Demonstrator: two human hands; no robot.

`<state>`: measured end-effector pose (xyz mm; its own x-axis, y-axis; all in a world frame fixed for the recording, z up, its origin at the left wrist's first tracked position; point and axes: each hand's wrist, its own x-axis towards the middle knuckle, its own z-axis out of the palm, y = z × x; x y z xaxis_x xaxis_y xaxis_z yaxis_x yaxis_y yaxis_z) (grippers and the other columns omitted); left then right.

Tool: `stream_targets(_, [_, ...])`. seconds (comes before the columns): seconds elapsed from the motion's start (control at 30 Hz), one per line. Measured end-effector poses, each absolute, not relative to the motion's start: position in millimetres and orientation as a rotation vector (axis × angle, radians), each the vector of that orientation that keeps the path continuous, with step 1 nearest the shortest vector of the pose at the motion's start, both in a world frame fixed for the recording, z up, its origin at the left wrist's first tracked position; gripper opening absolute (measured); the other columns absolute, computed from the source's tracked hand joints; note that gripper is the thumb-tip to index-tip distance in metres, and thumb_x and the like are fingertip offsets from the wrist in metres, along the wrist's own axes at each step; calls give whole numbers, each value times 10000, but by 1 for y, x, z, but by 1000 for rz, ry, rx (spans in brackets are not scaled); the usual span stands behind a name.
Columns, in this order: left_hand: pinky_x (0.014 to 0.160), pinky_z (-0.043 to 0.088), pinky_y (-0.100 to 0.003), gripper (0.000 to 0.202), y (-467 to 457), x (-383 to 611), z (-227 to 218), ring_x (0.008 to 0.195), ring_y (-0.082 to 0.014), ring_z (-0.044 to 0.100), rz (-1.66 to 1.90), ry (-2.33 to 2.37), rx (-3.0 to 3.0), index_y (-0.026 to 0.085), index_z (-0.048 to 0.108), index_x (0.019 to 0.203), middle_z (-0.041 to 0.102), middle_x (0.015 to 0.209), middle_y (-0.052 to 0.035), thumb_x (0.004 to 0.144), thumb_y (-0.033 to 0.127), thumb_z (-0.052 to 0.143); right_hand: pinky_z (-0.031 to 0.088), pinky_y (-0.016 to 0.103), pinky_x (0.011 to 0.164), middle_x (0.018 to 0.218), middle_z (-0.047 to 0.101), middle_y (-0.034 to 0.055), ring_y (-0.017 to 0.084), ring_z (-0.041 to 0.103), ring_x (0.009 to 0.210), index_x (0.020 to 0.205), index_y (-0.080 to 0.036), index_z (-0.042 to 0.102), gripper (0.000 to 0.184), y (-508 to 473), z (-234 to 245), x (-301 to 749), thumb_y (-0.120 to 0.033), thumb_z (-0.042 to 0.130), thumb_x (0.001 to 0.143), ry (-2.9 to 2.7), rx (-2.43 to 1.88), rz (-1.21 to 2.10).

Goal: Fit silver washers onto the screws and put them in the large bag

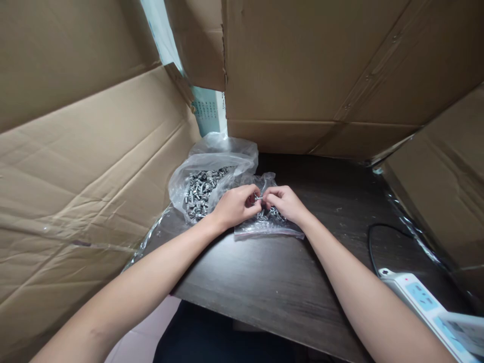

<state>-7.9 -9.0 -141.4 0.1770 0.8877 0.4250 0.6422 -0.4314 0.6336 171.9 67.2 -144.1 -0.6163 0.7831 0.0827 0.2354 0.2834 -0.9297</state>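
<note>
Between the fingertips of both hands is a small metal bolt (258,198), held level. My left hand (236,205) pinches its left end with thumb and forefinger. My right hand (283,201) is closed at the other end, its fingertips bunched, and what they grip there is partly hidden. Beneath the hands lies a clear zip bag (270,231) with several metal fasteners (278,215) on or in it. Just left of my left hand, an open clear plastic bag (180,182) holds a heap of shiny bolts (204,189).
Cardboard walls (302,65) enclose the dark wooden table (264,282) at the back and both sides. A white power strip (419,297) with a black cable (370,242) lies at the right, close to my right forearm. The table's front edge runs below my arms.
</note>
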Motion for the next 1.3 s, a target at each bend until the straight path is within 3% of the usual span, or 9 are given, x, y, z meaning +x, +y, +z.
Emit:
stream_targets(0.33, [675, 456, -263, 120, -11, -9, -140, 704, -132, 605, 1064, 1511, 2216, 190, 666, 986, 675, 837, -12, 920, 260, 594, 383, 314, 588, 531, 555, 27, 165, 500, 534, 544, -187, 588, 412, 68, -145, 170, -450, 493, 846, -2025, -944, 1395])
stream_targets(0.6, [679, 449, -263, 92, -10, -8, -140, 713, -134, 608, 1034, 1560, 2204, 196, 649, 973, 683, 854, -6, 902, 233, 604, 368, 289, 643, 672, 562, -7, 156, 479, 651, 740, -193, 597, 178, 67, -143, 172, -344, 527, 804, -2043, -862, 1310])
stream_targets(1.0, [673, 463, -271, 74, -9, -8, -141, 689, -143, 614, 1038, 1522, 2147, 185, 617, 937, 673, 794, -5, 871, 218, 628, 329, 288, 598, 611, 495, -11, 144, 447, 604, 654, -190, 521, 432, 68, -151, 171, -532, 498, 918, -2111, -914, 1270])
stream_targets(1.3, [666, 481, -265, 69, -9, -8, -142, 679, -144, 627, 1074, 1496, 2118, 178, 626, 929, 679, 772, -8, 866, 204, 630, 346, 295, 651, 633, 536, -4, 154, 483, 645, 639, -190, 530, 398, 64, -144, 172, -478, 517, 914, -2147, -917, 1244])
